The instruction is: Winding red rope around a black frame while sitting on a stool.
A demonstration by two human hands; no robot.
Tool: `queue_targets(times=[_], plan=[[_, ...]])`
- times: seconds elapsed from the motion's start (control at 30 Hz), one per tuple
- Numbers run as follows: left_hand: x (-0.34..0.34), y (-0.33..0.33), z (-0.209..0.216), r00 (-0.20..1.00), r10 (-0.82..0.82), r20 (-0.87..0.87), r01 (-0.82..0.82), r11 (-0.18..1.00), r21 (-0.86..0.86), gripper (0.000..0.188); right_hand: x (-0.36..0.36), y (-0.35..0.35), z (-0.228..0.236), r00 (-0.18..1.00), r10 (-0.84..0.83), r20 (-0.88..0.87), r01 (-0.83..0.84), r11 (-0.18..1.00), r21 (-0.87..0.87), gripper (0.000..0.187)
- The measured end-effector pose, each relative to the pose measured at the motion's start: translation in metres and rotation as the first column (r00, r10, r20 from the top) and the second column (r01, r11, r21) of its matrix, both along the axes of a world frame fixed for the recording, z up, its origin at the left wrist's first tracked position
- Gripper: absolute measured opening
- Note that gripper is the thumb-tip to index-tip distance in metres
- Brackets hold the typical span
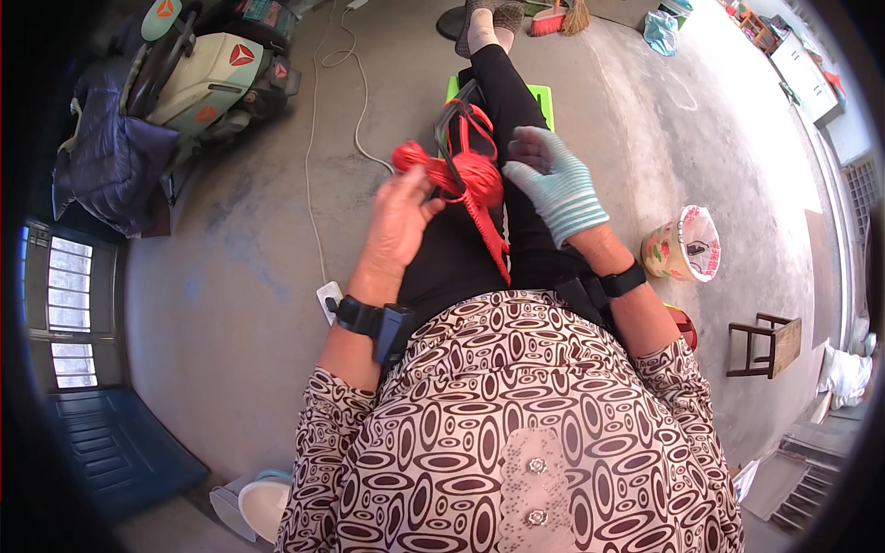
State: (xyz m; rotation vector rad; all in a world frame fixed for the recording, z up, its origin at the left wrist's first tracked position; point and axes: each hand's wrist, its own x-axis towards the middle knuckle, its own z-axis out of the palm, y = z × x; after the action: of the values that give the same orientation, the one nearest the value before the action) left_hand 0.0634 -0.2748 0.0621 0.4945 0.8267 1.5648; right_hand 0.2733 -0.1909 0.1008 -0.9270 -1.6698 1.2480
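On my lap lies a bundle of red cord, with a flat, braided-looking red strip trailing from it toward my waist. A dark curved frame stands up against the bundle, with red strands looped about it. My bare left hand has its bent fingers at the bundle's left end, on a loose, blurred tuft of the cord; the fingertips are smeared by motion. To the right, my right hand wears a light glove with green stripes. Its fingers are apart and slightly curled, over my thigh, with nothing seen in them.
Beneath my outstretched legs shows a bright green stool or board. A patterned waste bin and a small wooden stool stand at right. A scooter is at upper left; a white cable crosses the floor.
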Motion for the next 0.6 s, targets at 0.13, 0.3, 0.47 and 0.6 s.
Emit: queue_targets(times=[0.13,0.3,0.47,0.6], plan=[[-0.031,-0.036,0.060,0.965,0.013,0.263,-0.056,0.986,0.158,0.030,0.025,0.003,0.006,0.973,-0.175,0.154,0.115,0.935,0.336,0.061],[0.014,-0.090,0.145,0.957,-0.247,0.154,0.150,0.872,0.466,0.024,0.016,-0.007,0.063,0.936,-0.129,0.328,-0.163,0.667,0.727,0.073],[0.023,-0.120,0.169,0.938,-0.343,-0.056,0.293,0.696,0.656,0.025,-0.004,-0.025,0.061,0.689,0.305,0.657,-0.715,0.431,0.550,0.028],[0.002,-0.107,0.138,1.000,-0.022,0.013,0.013,0.872,0.489,0.021,0.035,-0.036,0.065,0.614,0.739,0.277,-0.756,0.651,-0.062,0.013]])
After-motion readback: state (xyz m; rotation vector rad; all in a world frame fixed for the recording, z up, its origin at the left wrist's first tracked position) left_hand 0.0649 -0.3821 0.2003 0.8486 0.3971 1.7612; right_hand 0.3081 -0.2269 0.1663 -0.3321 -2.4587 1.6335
